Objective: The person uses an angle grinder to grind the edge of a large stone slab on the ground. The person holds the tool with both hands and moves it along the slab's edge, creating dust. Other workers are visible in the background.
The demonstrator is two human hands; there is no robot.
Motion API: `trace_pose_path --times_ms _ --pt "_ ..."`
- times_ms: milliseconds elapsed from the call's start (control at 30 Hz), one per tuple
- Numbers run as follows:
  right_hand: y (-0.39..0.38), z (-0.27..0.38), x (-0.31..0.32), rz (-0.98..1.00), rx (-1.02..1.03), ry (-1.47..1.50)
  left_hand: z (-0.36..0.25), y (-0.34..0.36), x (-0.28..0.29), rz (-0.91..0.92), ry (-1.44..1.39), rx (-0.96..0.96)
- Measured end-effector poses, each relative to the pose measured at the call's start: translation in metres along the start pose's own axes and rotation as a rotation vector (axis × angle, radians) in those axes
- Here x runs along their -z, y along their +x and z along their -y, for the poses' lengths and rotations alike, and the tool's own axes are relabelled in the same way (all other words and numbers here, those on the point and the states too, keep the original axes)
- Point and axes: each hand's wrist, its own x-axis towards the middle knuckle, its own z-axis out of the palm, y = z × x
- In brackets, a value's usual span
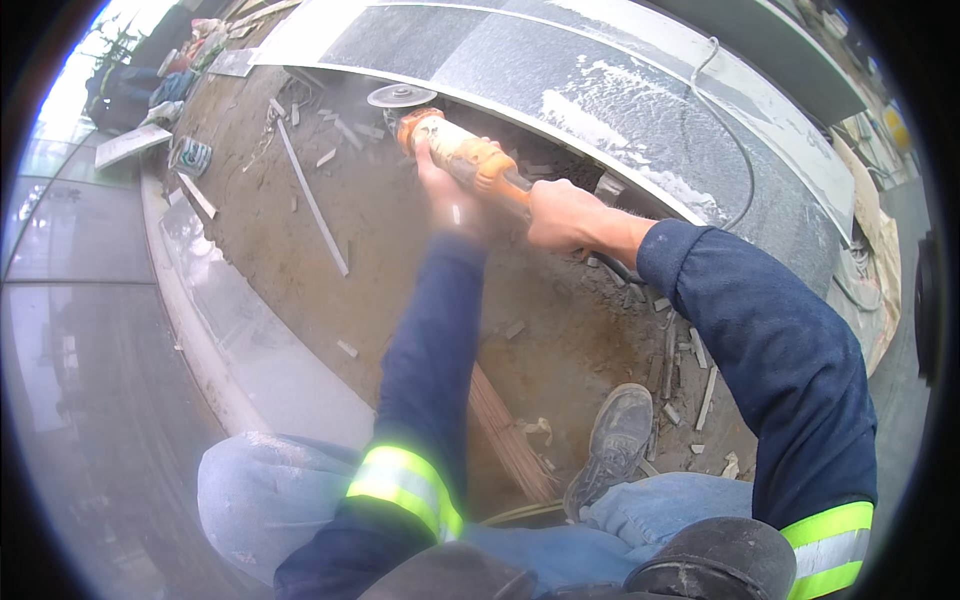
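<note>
Both my hands grip an orange angle grinder (452, 148) held out in front of me. Its round cutting disc (401, 95) is at the near edge of a large grey stone slab (470, 50); I cannot tell whether the two touch. My left hand (452, 196) wraps round the underside of the grinder's body, close behind the head. Farther back, my right hand (562, 213) is closed round the rear handle. A dark cord runs from the handle under my right wrist. White dust lies over part of the slab.
A thin cable (745, 170) loops across the slab. Brown ground holds scattered offcuts, a long pale strip (312, 205) and a bundle of thin reddish rods (505, 430). A small can (190, 157) stands at left beside a white board (132, 146). My shoe (617, 435) rests below.
</note>
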Motion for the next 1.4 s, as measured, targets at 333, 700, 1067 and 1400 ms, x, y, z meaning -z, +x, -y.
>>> trace_pose_path --times_ms 333,700,1067,1400 --pt "-0.006 -0.004 0.0 0.009 -0.009 -0.024 0.005 -0.009 -0.004 0.016 0.014 -0.001" --pt "-0.014 -0.015 -0.004 -0.028 0.008 -0.004 0.015 -0.014 -0.002 0.03 0.046 -0.031" --pt "-0.02 -0.002 0.006 0.001 -0.027 0.01 0.01 -0.011 -0.004 0.003 0.023 -0.021" --pt "0.005 -0.005 0.001 -0.029 0.021 -0.05 0.003 0.006 0.001 0.012 0.031 -0.025"
